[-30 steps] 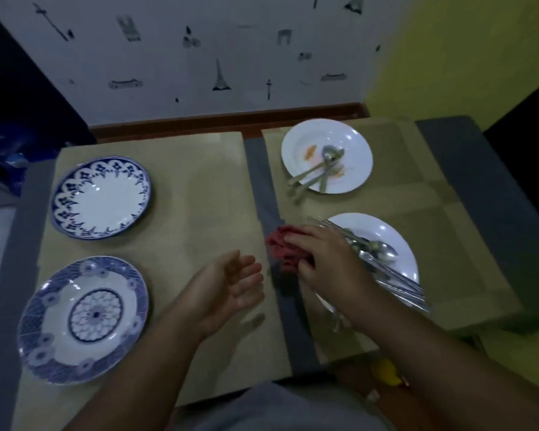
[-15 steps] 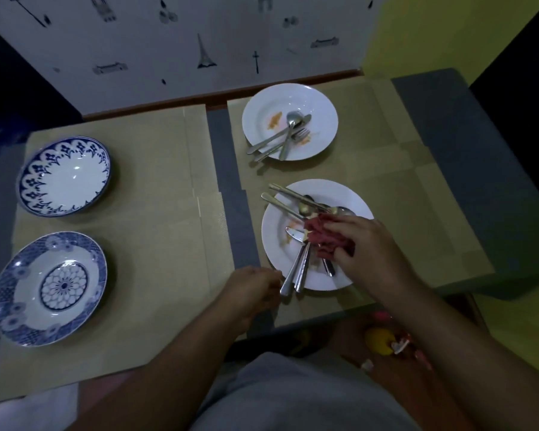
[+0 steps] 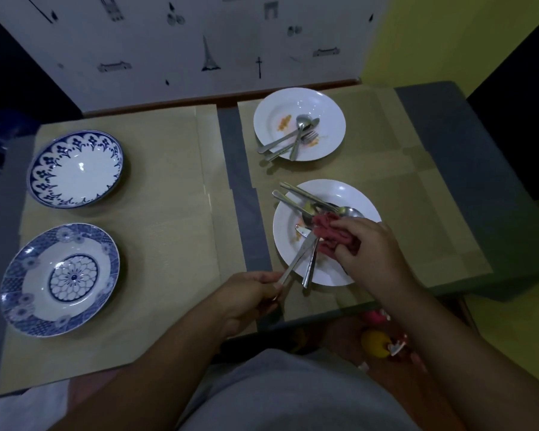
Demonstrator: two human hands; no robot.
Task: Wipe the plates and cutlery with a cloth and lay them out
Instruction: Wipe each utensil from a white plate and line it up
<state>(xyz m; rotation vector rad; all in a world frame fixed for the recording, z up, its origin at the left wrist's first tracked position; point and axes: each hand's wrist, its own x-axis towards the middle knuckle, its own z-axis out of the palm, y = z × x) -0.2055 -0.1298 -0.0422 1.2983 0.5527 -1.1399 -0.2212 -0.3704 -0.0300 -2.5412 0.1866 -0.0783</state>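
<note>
1. Left hand (image 3: 252, 290), lower centre, pinches the handle end of a knife (image 3: 297, 259). The blade lies over the near white plate (image 3: 349, 194), probably steadied for wiping.
2. Right hand (image 3: 371, 253), centre right, clutches the bunched red cloth (image 3: 327, 231) just beside the blade.
3. Far white plate (image 3: 330, 119), upper right, is soiled and holds more cutlery.
4. Upper blue plate (image 3: 75, 169) and lower blue plate (image 3: 59, 279) sit apart at left on the counter (image 3: 168, 213), apparently laid out.

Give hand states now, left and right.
Left hand: closed, pinching the handle of one cutlery piece on the near white plate.
Right hand: closed, gripping the red cloth.
</note>
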